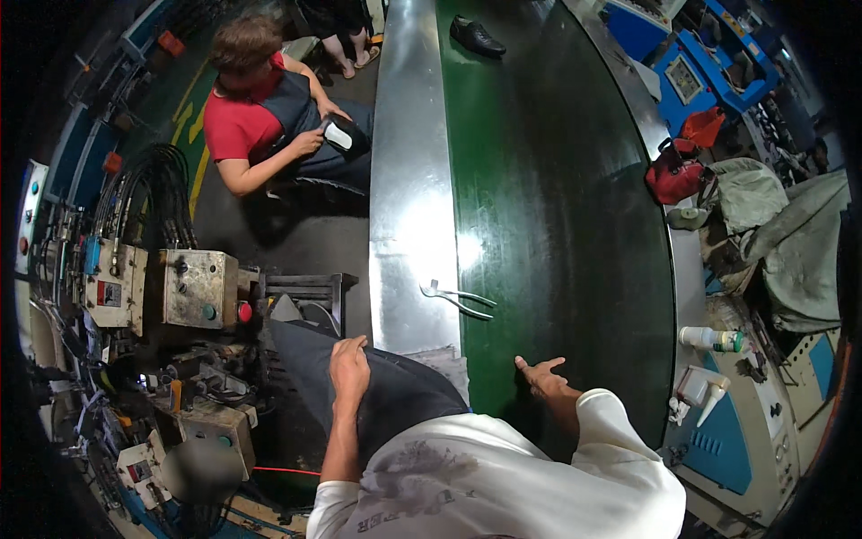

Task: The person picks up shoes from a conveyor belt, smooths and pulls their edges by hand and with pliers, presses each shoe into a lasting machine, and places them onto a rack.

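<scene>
Fingers (pixel 549 366) splayed on green belt (pixel 557 198) — pliers (pixel 458 298) near, well apart.

Glossy dark-green conveyor belt (pixel 557 180), shiny brushed-metal side rail (pixel 409 180), bare-metal pliers (pixel 458 298), polished black leather shoe (pixel 477 37).

Shoe factory floor, probably, green conveyor belt (pixel 548 180) carrying a black shoe (pixel 477 36), control-box machinery (pixel 193 287) alongside

White short-sleeved T-shirt (pixel 503 476) worn, marked by a grey smudged print on the near left chest. Dark apron (pixel 377 386) seen over the lap. Forearms left bare.
</scene>
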The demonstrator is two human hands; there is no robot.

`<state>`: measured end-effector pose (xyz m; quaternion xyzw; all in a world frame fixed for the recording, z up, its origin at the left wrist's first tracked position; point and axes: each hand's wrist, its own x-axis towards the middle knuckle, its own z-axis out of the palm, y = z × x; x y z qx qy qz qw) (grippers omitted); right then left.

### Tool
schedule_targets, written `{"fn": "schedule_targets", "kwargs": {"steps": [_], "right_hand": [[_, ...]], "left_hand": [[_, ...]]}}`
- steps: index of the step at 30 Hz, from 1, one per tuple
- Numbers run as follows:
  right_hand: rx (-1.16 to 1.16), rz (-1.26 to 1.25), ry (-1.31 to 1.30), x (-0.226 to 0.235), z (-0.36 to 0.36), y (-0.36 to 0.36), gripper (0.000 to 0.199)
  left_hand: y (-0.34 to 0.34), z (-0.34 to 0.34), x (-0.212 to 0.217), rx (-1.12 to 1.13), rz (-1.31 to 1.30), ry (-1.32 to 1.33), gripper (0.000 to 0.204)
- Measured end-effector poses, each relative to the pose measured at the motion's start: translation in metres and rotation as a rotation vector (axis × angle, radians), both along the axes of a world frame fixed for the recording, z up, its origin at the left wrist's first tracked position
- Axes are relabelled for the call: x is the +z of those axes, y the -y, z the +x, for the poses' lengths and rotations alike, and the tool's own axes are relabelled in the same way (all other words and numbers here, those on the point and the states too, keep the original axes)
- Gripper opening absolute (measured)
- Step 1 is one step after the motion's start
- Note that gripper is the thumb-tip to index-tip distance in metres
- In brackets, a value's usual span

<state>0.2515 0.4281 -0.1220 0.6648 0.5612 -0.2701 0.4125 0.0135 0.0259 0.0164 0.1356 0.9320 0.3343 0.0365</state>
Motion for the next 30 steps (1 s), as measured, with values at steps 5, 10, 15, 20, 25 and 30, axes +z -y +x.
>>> {"fn": "schedule_targets", "kwargs": {"steps": [5,10,15,20,25,30], "right_hand": [[0.006,-0.012,-0.007,-0.009,0.005,0.002,0.141],[-0.001,0.010,-0.025,-0.016,0.009,0.001,0.141],[-0.021,0.025,-0.071,-0.027,0.011,0.004,0.140],[-0.064,0.051,-0.093,-0.042,0.022,0.003,0.139],[-0.046,0.035,-0.083,-0.038,0.016,0.003,0.141],[-0.054,0.021,-0.073,-0.033,0.016,0.004,0.143]], "left_hand": [[-0.006,-0.004,0.000,-0.025,0.029,0.006,0.025],[-0.003,-0.006,0.002,-0.064,0.032,0.026,0.026],[0.003,-0.008,-0.007,-0.038,-0.086,-0.001,0.023],[0.005,-0.007,-0.013,-0.036,0.016,-0.029,0.022],[0.010,-0.005,-0.012,-0.068,0.086,-0.083,0.024],[0.008,-0.004,-0.008,-0.055,0.088,-0.034,0.024]]}}
